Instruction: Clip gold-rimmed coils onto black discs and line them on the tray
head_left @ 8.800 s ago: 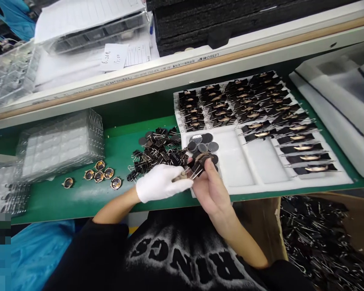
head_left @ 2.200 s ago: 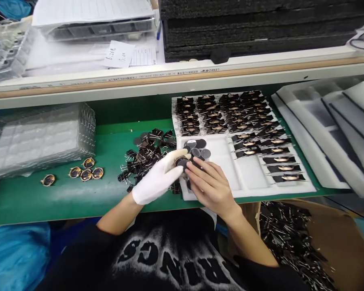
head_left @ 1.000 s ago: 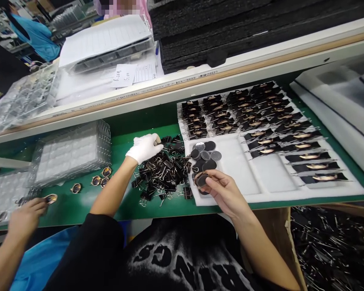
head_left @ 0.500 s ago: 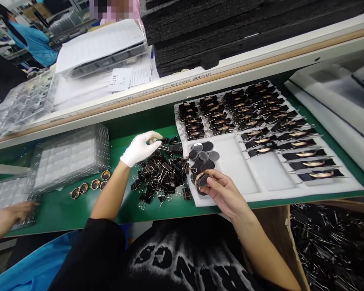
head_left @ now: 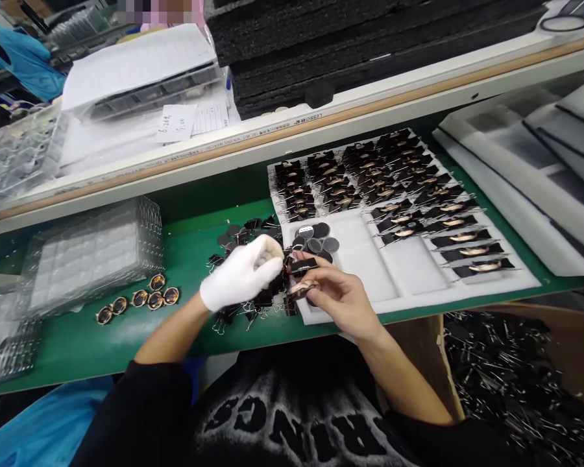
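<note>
My left hand (head_left: pixel 246 272), in a white glove, is closed on the wire handles of a black binder clip (head_left: pixel 302 265). The clip is held just above a round piece with a brown-gold rim (head_left: pixel 304 287), which my bare right hand (head_left: pixel 345 298) pinches edge-on between thumb and fingers. Whether the clip touches the piece, I cannot tell. Under my left hand lies a heap of loose binder clips (head_left: pixel 253 311), partly covered by the glove. Dark round discs (head_left: pixel 330 245) rest on a white foam tray (head_left: pixel 399 272) beyond my right hand.
Rows of clipped pieces (head_left: pixel 455 224) fill much of the tray. Several small tortoiseshell-patterned round pieces (head_left: pixel 156 299) lie on the green table (head_left: pixel 102 350) at left, near stacked clear plastic trays (head_left: pixel 92 246). A shelf edge (head_left: pixel 175 152) runs behind. A box of binder clips (head_left: pixel 506 383) stands lower right.
My left hand has moved from the clip heap rightward and towards me, bringing a binder clip to the round piece. My right hand has turned the piece edge-on. The neighbour's hand at left has gone.
</note>
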Available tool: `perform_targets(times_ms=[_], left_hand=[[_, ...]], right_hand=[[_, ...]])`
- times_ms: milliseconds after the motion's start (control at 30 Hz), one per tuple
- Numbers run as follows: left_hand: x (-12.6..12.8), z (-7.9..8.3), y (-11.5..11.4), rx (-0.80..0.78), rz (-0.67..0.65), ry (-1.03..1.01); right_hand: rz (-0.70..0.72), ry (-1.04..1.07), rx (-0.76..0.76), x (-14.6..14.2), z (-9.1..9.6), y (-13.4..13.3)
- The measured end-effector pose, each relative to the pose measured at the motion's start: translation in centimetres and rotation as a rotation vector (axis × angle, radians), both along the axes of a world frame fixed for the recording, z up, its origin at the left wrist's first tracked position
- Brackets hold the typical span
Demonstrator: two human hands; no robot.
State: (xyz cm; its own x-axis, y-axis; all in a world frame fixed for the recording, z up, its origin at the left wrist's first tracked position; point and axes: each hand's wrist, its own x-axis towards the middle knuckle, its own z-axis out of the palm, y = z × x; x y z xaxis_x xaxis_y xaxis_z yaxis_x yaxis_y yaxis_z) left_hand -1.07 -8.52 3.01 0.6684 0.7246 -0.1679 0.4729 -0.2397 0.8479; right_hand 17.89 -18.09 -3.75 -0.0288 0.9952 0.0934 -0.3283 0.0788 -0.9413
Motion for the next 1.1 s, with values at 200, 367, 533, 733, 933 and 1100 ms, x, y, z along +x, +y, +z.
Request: perform_targets(times_ms=[200,367,533,733,933,1100], left_hand=[[1.5,2.7,2.4,0.386,-0.329,0.485],[2.8,2.0,1.9,0.258,-0.446,0.448],[2.0,0.6,1.8,0.242,-0.368,0.29],[1.2,-0.9,-0.1,0.039,-0.025,0.099],[1.9,-2.8,-2.9,-0.25,0.192,-0.052],[2.2,-4.0,-3.9,-0.292,0.248,-0.121]], right_hand=[[0.304,-0.182,-0.076,2.8,1.1,-0.7],[0.337,-0.381,0.039,4.0,1.9,-0.5],[0.221,-0.297,0.004,4.6,1.8,-0.6],[-0.364,0.496,-0.346,1.0,0.4,0.8],[-0.494,0.532,-0.394,-1.8,0.3,1.5],[-0.559,0.405,-0.368,-2.6,-0.4,1.2]])
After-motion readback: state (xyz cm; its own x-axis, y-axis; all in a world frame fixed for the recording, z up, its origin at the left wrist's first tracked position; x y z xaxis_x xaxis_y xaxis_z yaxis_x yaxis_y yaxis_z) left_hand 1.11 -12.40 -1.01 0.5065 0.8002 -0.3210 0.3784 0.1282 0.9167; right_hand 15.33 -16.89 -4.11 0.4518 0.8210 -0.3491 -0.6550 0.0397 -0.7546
